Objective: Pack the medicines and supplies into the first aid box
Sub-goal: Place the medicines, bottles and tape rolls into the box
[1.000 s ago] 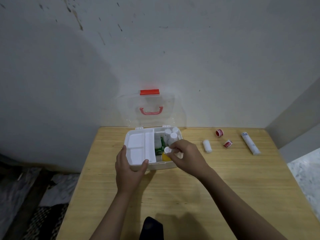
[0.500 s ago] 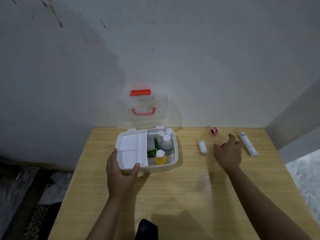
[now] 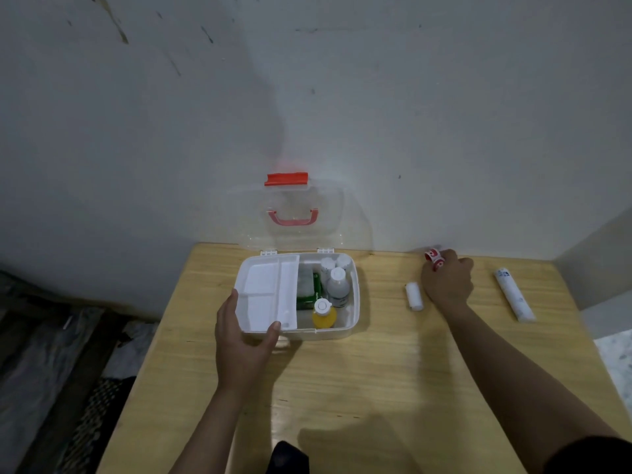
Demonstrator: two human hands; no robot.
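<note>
The white first aid box (image 3: 330, 334) lies open on the wooden table (image 3: 376, 388), its clear lid (image 3: 325, 206) with red handle leaning on the wall. A white divider tray (image 3: 265, 292) covers its left half. In the right half stand a yellow bottle (image 3: 323, 317), a white bottle (image 3: 338, 289) and a green packet (image 3: 316, 289). My left hand (image 3: 244, 340) grips the box's front left corner. My right hand (image 3: 448, 283) is closed over red-and-white tape rolls (image 3: 433, 258) near the wall; how many it holds is unclear.
A small white bandage roll (image 3: 413, 295) lies just left of my right hand. A long white wrapped roll (image 3: 514, 295) lies to its right, near the table's right edge. The wall runs along the table's far edge. Dark clutter covers the floor at left.
My right hand left the box, where it set the yellow bottle, and went right and back to the red tape rolls, closing on them. The left hand stayed on the box.
</note>
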